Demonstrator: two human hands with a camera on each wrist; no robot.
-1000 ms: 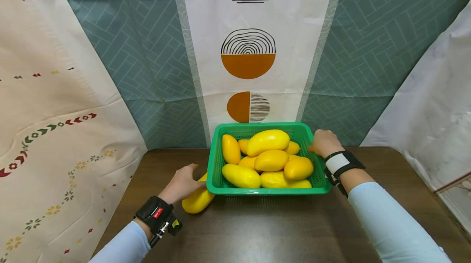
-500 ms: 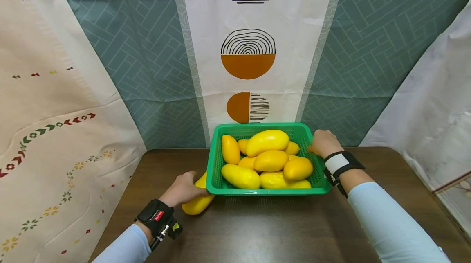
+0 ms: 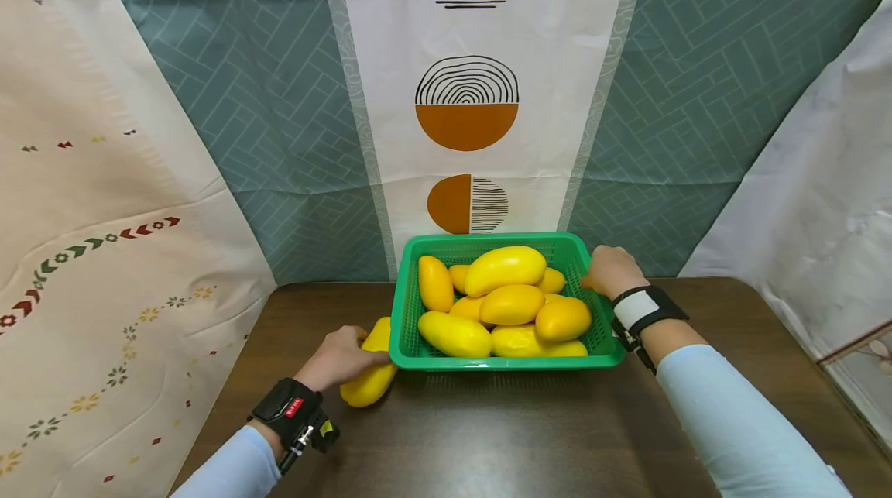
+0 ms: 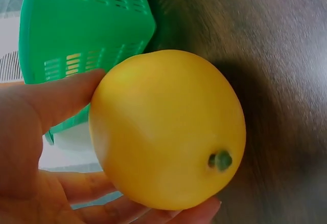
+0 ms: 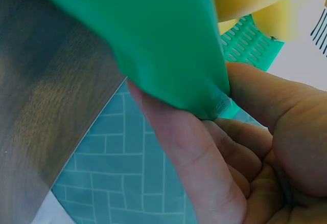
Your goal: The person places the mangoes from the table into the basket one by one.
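My left hand point(image 3: 339, 358) grips a yellow mango point(image 3: 369, 387) beside the left end of a green plastic basket point(image 3: 502, 364). In the left wrist view the thumb lies on one side of this mango point(image 4: 168, 127) and the fingers curl under the other; a small green stem stub shows on its end. At the basket's right end my right hand point(image 3: 616, 272) holds the rim. The right wrist view has the thumb point(image 5: 265, 93) on the inner side of the green rim point(image 5: 168, 45) and fingers beneath its outer side. Several yellow mangoes point(image 3: 512, 304) are heaped inside the basket.
The basket stands on a dark brown wooden table point(image 3: 502, 436), close to its back edge. Behind hangs a teal and white cloth point(image 3: 293, 134) with orange and black circles. Patterned pale cloth point(image 3: 104, 289) hangs on the left, white cloth point(image 3: 822, 211) on the right.
My left hand has closed round the mango beside the basket and drawn it slightly left, so more of its far end shows. The right hand and basket keep their places.
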